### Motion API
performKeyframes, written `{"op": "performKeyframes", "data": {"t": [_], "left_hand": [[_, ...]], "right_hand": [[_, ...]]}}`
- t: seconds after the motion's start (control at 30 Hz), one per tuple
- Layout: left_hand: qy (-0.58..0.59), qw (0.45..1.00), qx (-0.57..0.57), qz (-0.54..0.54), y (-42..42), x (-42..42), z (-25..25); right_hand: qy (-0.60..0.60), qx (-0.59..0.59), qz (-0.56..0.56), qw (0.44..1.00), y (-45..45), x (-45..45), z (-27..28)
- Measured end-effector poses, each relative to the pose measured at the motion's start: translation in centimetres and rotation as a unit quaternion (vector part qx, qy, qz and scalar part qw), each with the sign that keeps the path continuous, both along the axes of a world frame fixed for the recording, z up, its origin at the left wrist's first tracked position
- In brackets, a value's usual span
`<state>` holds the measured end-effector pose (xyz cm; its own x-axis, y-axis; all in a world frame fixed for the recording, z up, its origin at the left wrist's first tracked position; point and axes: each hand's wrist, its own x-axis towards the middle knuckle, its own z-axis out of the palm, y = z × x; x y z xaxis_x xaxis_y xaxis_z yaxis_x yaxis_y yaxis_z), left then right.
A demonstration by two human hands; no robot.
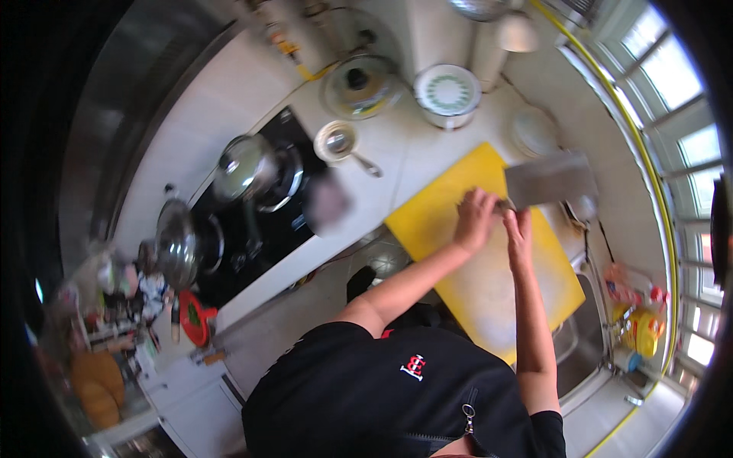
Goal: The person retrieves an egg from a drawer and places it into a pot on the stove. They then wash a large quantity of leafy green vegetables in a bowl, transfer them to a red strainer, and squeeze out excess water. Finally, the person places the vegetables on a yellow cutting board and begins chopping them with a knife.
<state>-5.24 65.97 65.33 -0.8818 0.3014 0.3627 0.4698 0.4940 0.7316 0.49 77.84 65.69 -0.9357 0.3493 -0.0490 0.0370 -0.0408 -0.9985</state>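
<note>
A cleaver [550, 178] with a broad metal blade is held above the right part of a yellow cutting board [550, 257]. My left hand [476, 220] is closed around its handle [504, 206]. Close beside it, my right hand [518, 236] touches the cleaver where handle and blade meet, fingers pointing away from me; whether it grips is unclear. The board's middle looks pale and worn. The blade reaches past the board's right edge, and its far end is blurred.
Left is a black gas hob [229, 269] with a lidded pan [246, 166] and a wok [176, 243]. Behind the board stand a strainer on a bowl [338, 141] and a lidded enamel pot [448, 94]. A sink [581, 338] and bottles [638, 332] lie right.
</note>
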Motion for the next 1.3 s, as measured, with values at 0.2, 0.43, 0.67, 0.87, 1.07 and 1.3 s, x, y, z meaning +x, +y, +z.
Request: {"op": "performKeyframes", "data": {"t": [0.2,0.43,0.67,0.87,1.07,1.3], "left_hand": [[-0.027,0.997,0.077,0.015,-3.8,6.7,1.3],[-0.085,0.971,0.095,-0.204,-6.2,8.8,3.2],[-0.274,0.95,0.104,-0.107,-7.5,3.8,-3.1],[-0.269,0.952,0.049,-0.139,1.1,-7.0,-4.6],[-0.381,0.914,0.137,-0.014,12.1,-15.4,-5.2],[-0.317,0.937,0.115,0.09,16.4,-19.8,-6.8]], "right_hand": [[0.028,-0.05,0.014,0.998,-4.4,3.0,1.8],[-0.012,0.056,0.025,0.998,-0.1,8.0,5.7],[-0.057,0.399,-0.102,0.91,5.1,17.1,5.7],[-0.201,0.546,-0.161,0.797,3.9,22.8,2.2],[-0.252,0.521,-0.176,0.796,1.9,23.3,-0.2],[-0.309,0.509,-0.195,0.779,1.0,22.1,0.6]]}}
